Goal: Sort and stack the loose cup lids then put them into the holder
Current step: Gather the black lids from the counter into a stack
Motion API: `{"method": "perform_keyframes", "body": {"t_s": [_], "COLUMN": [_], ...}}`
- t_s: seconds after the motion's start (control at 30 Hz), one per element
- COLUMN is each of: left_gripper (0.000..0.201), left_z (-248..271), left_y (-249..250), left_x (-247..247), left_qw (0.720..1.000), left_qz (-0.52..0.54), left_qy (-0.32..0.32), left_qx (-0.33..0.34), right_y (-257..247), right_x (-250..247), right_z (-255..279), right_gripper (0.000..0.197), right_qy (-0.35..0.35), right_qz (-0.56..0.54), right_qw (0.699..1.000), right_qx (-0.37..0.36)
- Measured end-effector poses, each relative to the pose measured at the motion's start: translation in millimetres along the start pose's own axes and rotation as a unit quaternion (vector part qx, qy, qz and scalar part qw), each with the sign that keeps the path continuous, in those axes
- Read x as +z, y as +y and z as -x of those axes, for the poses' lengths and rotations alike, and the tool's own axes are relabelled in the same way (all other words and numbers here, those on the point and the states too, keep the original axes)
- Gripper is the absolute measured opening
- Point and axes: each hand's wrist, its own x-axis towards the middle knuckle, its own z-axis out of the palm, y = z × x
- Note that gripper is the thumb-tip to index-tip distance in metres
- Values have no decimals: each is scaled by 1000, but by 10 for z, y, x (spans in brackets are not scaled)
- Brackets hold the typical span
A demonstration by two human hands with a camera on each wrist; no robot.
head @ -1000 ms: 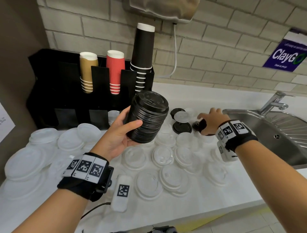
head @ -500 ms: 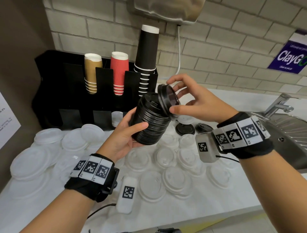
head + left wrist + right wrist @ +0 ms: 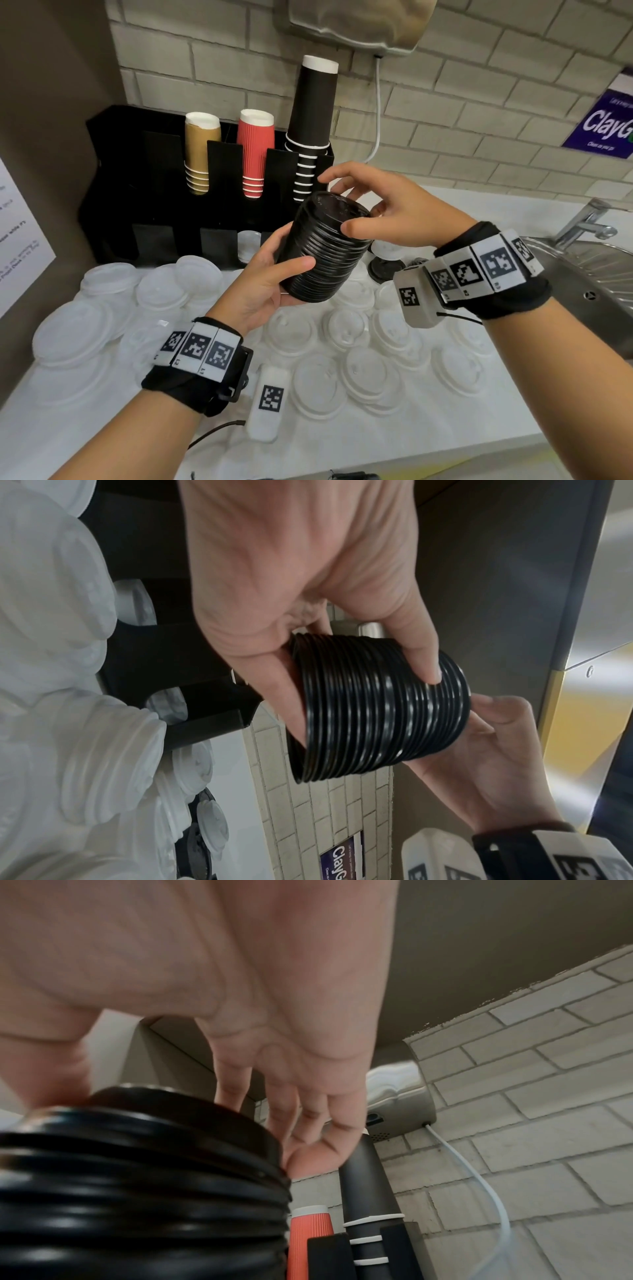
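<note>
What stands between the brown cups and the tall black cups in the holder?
The red cups stand between the brown cups and the black cups, in the holder. The head view shows this.

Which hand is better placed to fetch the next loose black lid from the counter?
Right. The left hand grips the black lid stack, so it is occupied. The right hand only touches the stack's top, and the loose black lid lies below it.
</note>
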Motion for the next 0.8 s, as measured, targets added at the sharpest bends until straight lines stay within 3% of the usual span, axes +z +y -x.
{"method": "perform_keyframes", "body": {"t_s": [0.27, 0.37, 0.43, 0.5, 0.6, 0.7, 0.8], "left_gripper": [64, 65, 66, 67, 61, 62, 66], "left_z": [-12, -27, -37, -53, -75, -91, -102], "left_y": [-9, 3, 29, 66, 125, 177, 212], "left_x": [18, 9, -1, -19, -66, -121, -159], "left_qw": [1000, 999, 998, 998, 996, 994, 993], "left_qz": [14, 29, 34, 36, 43, 43, 39], "left_qy": [17, 29, 39, 50, 62, 78, 90], "left_qx": [3, 9, 19, 32, 51, 61, 69], "right_y": [26, 253, 590, 1009, 1634, 2074, 2347], "right_x": [-48, -182, -286, -355, -349, -245, -138], "right_z": [28, 71, 80, 93, 181, 277, 309], "right_gripper": [58, 48, 37, 39, 53, 62, 66], "right_qy": [7, 60, 97, 79, -20, -90, -116], "right_qz": [-4, -34, -39, 9, 130, 206, 208], "right_qw": [1000, 995, 983, 961, 900, 850, 825], "right_qx": [13, 68, 148, 265, 415, 477, 512]}}
